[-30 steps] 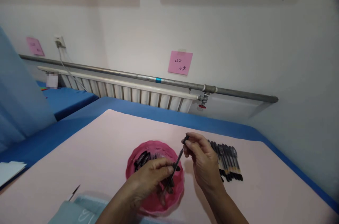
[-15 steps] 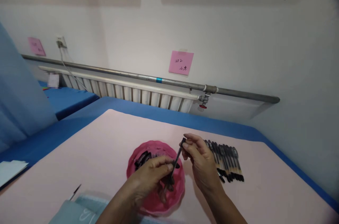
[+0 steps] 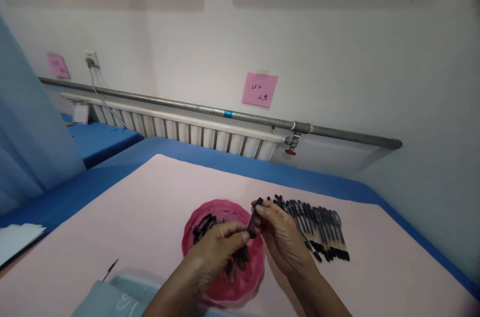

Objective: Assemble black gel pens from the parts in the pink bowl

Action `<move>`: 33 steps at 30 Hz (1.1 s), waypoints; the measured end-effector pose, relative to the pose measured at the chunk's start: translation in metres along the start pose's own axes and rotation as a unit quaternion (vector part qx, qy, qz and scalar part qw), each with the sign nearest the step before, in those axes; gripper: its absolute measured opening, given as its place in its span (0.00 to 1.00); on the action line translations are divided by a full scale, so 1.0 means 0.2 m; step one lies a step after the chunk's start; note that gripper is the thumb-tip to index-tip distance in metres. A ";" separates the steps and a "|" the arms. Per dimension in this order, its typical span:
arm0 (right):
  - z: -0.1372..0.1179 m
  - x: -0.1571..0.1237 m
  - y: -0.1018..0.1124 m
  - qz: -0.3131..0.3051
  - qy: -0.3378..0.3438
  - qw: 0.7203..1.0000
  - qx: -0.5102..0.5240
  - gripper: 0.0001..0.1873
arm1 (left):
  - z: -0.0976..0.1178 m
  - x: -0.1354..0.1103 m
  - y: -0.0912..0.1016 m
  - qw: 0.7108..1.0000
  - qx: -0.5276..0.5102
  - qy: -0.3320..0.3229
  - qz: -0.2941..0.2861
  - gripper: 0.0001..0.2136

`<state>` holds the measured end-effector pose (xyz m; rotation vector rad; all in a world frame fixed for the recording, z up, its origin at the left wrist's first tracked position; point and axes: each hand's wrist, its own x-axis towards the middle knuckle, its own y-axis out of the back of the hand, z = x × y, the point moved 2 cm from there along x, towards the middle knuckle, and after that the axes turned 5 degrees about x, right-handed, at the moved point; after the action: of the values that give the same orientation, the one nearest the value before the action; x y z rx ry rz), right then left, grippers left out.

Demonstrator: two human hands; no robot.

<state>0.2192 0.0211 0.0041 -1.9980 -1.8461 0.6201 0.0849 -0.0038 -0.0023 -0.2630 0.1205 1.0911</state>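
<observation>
A slim dark pen (image 3: 254, 217) with a black top end is held slantwise above the pink bowl (image 3: 258, 274). My left hand (image 3: 221, 244) pinches its lower part between thumb and fingers. At the upper end, my right hand (image 3: 283, 234) closes thumb and fingers round the black tip. How far the pen runs on behind my left fingers is hidden. Inside the bowl, to the left, lie several black pen caps (image 3: 204, 227), partly covered by my left hand. To the right of my right hand, a row of black-capped pens (image 3: 318, 227) lies side by side.
Pale pink sheeting (image 3: 150, 207) covers the blue-edged table. A light blue cloth (image 3: 112, 299) lies at the front left, with a dark-tipped pen-like piece (image 3: 110, 268) sticking out beyond it. White papers (image 3: 18, 239) rest at the left edge. A radiator (image 3: 206, 137) and pipe run along the wall.
My right hand has come down and a little left, closer to my left hand, and less of the pen shows between them. The view has shifted slightly.
</observation>
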 end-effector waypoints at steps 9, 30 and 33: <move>0.01 0.00 0.00 -0.009 -0.032 0.999 -0.007 0.11 | -0.03 0.02 0.01 1.000 0.005 -0.030 0.007 0.14; 0.08 -0.01 0.02 0.011 0.077 0.994 -0.078 0.11 | -0.04 0.02 -0.01 1.000 -0.020 -0.017 0.010 0.15; 0.11 -0.02 0.00 0.017 0.077 0.993 -0.086 0.12 | -0.05 0.02 -0.02 0.999 -0.050 -0.015 0.001 0.16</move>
<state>0.2082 0.0157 -0.0141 -2.1243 -1.8301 0.3136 0.0906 -0.0046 -0.0116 -0.3352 0.0395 1.1045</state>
